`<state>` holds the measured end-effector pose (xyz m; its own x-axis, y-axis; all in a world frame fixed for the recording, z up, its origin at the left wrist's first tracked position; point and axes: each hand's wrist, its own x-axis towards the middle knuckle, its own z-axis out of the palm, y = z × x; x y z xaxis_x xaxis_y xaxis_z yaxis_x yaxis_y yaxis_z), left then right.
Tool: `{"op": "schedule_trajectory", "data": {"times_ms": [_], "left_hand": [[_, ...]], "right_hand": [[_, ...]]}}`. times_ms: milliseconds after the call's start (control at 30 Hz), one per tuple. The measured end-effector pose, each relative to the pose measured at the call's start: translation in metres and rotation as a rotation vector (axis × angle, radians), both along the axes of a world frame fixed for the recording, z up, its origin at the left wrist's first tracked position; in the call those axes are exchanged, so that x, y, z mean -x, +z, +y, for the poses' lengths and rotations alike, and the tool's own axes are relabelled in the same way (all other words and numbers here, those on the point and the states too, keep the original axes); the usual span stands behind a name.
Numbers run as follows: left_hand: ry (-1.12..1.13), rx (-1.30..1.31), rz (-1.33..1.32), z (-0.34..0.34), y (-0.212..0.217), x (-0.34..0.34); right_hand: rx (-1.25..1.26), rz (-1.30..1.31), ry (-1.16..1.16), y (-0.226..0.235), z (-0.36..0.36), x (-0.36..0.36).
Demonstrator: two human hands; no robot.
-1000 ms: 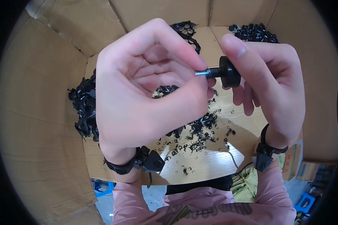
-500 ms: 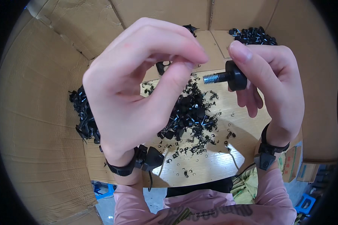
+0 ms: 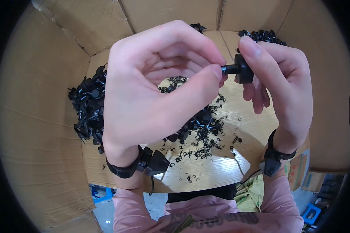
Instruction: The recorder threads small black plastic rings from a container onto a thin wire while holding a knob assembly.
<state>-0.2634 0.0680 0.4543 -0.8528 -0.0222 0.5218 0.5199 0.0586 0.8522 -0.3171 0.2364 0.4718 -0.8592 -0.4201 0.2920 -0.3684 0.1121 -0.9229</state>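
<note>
Black knob (image 3: 243, 73) with a threaded metal stem sits pinched in the right hand (image 3: 278, 83), raised above the wooden table (image 3: 221, 171) with cardboard walls (image 3: 39, 116) close around. Left hand (image 3: 155, 89) pinches the stem's tip between thumb and forefinger. Heaps of black parts (image 3: 87, 105) and small springs (image 3: 200, 145) lie underneath.

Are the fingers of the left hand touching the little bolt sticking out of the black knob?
Touching. The head view shows the left hand pinching its thumb and fingertip on the end of the bolt, with no gap, while the right hand holds the black knob.
</note>
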Motion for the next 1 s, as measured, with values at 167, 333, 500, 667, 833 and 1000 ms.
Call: {"op": "schedule_trajectory", "data": {"times_ms": [167,333,500,667,833,1000], "left_hand": [[-0.041,-0.002,-0.009,-0.005,-0.003,0.004],[-0.041,0.085,0.024,-0.005,-0.003,0.006],[0.108,0.349,0.286,-0.007,-0.005,0.013],[0.282,0.391,0.367,-0.011,-0.003,0.012],[0.061,0.120,0.158,-0.003,-0.004,0.007],[-0.055,-0.048,0.008,0.000,-0.004,0.006]], "right_hand": [[-0.015,0.024,0.007,-0.002,0.001,0.001],[0.011,0.069,0.021,-0.004,-0.001,0.002],[0.010,0.041,0.010,-0.003,0.001,0.005],[-0.047,0.029,0.030,0.001,0.003,0.003],[0.013,0.038,-0.018,-0.002,0.001,0.004],[-0.016,0.048,0.003,-0.002,0.002,0.004]]}}
